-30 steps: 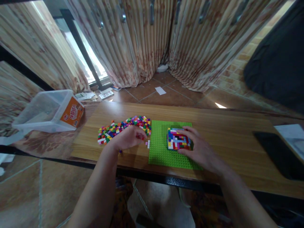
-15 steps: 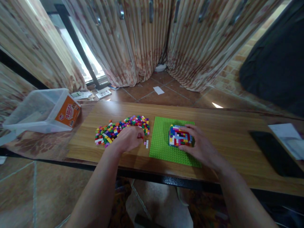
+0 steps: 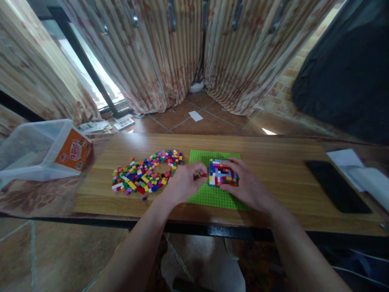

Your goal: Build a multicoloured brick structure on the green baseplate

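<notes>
My left hand (image 3: 187,181) is closed in a pinch over the left part of the green baseplate (image 3: 197,196). A small yellow-green building brick (image 3: 199,174) shows between its fingertips. Just right of these fingers, a multicoloured brick structure (image 3: 215,172) stands on the baseplate, with a dark gap in its top. My right hand (image 3: 247,182) grips this structure from the right, thumb on the near side and fingers on the far side. Its right edge is hidden by that hand. Left of the baseplate lies a loose pile of coloured bricks (image 3: 133,176), partly behind my left hand.
One purple brick (image 3: 144,198) lies apart, near the table's front edge. A clear plastic bin (image 3: 39,152) with an orange label stands at the left. Toward the right end of the wooden table (image 3: 279,170) are a black flat object (image 3: 337,186) and white papers (image 3: 346,158).
My left hand has moved right, from the brick pile to beside the structure, with a yellow-green brick now between its fingertips. My right hand keeps its grip. The view has shifted slightly.
</notes>
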Action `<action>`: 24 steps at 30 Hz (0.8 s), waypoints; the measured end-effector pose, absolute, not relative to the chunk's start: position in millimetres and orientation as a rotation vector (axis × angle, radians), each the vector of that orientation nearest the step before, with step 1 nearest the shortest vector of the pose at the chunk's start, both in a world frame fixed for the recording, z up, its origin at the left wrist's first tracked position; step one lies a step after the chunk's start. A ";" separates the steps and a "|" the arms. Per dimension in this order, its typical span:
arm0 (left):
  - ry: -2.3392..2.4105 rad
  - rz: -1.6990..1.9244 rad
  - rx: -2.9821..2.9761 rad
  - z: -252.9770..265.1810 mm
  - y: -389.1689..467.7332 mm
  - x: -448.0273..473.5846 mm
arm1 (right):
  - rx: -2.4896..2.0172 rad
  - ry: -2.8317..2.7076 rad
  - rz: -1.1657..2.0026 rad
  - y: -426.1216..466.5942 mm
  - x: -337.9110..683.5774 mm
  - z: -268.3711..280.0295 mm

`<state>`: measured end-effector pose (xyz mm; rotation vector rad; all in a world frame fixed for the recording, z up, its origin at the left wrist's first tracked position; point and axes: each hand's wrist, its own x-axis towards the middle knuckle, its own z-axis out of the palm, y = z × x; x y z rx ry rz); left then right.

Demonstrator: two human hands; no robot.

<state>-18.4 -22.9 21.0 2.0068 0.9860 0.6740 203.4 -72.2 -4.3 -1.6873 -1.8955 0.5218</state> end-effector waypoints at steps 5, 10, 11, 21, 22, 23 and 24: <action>0.921 0.801 2.074 9.3 -30.3 6.3 | -1.682 -1.891 0.564 -71.8 200.9 -2.7; 0.953 0.839 2.235 3.3 -32.2 17.1 | -1.632 -1.905 0.559 -71.8 201.2 -3.4; 0.957 0.855 2.256 2.7 -32.1 18.2 | -1.628 -1.908 0.557 -71.8 201.4 -3.6; 1.018 1.061 2.172 -5.8 -35.7 29.4 | -1.616 -1.896 0.554 -72.1 200.1 -2.3; 1.026 1.070 2.156 -6.6 -36.2 29.9 | -1.613 -1.894 0.557 -72.0 200.0 -1.8; 1.033 1.074 2.146 -7.3 -36.6 30.1 | -1.612 -1.892 0.564 -71.9 200.0 -1.3; 1.041 1.075 2.142 -7.9 -37.0 30.1 | -1.615 -1.891 0.571 -71.8 200.0 -0.7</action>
